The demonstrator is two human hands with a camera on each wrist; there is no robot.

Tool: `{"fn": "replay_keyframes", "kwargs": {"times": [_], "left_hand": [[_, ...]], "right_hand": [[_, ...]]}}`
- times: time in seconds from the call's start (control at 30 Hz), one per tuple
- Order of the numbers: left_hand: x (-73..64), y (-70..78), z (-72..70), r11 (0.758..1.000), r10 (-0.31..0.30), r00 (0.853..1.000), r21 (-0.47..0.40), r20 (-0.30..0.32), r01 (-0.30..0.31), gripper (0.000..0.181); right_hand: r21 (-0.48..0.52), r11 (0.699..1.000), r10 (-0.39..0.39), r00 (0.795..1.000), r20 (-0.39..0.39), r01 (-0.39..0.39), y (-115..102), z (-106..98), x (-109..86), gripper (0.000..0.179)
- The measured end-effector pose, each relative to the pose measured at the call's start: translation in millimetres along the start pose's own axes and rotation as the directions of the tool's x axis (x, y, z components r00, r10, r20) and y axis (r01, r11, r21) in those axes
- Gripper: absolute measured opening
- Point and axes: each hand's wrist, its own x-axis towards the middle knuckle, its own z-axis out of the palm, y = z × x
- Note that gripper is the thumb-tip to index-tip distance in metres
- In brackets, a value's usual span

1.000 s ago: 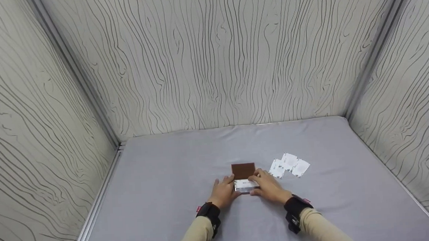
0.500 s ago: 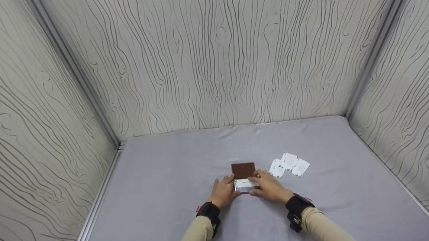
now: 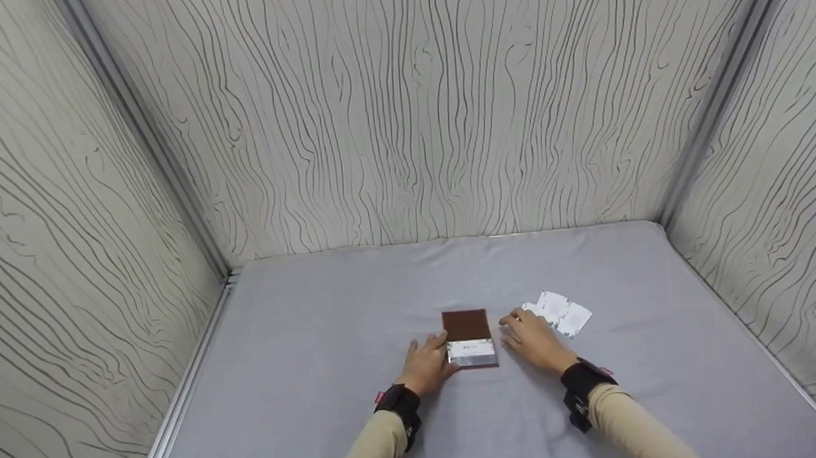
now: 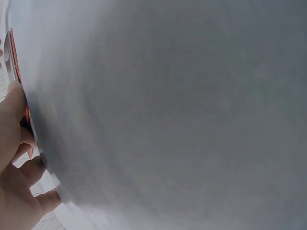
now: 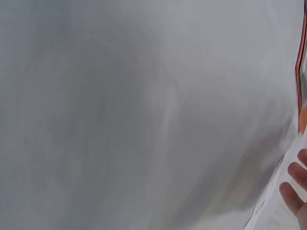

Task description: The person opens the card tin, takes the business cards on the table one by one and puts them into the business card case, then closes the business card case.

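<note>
A brown card holder (image 3: 465, 324) lies unfolded on the grey cloth, a white printed card (image 3: 470, 348) in the clear pocket of its near half. My left hand (image 3: 425, 364) holds the holder's left edge, thumb at the near corner. The left wrist view catches that thumb against the reddish rim (image 4: 14, 52), other fingers touching the cloth. To the right of the holder, my right hand (image 3: 539, 340) hovers with loosely bent fingers, holding nothing. Several white cards (image 3: 573, 318) lie overlapping just beyond it, partly covered by the hand. In the right wrist view, its fingers (image 5: 291, 196) are spread.
Grey cloth (image 3: 316, 348) covers the table. Wood-grain panels (image 3: 401, 116) enclose the back and both sides, joined by grey metal posts (image 3: 155, 145).
My right hand has let go of the holder's right side and moved right toward the loose cards, uncovering the whole pocket. The left hand has stayed in place.
</note>
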Motion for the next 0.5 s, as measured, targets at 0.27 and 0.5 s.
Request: {"fn": "replay_keyframes", "kwargs": {"times": [0.27,0.5], "left_hand": [[0.6,-0.3,0.9,0.999,0.01,1.0,-0.036,0.003,-0.01,0.055],[-0.3,0.3,-4.0,0.999,0.006,1.0,-0.044,0.002,-0.005,0.055]], "right_hand": [[-0.098,0.993,0.072,0.997,0.033,-0.068,32,-21,-0.1,0.029],[-0.121,0.972,0.212,0.972,0.101,-0.199,64,-37,-9.1,0.04]]}}
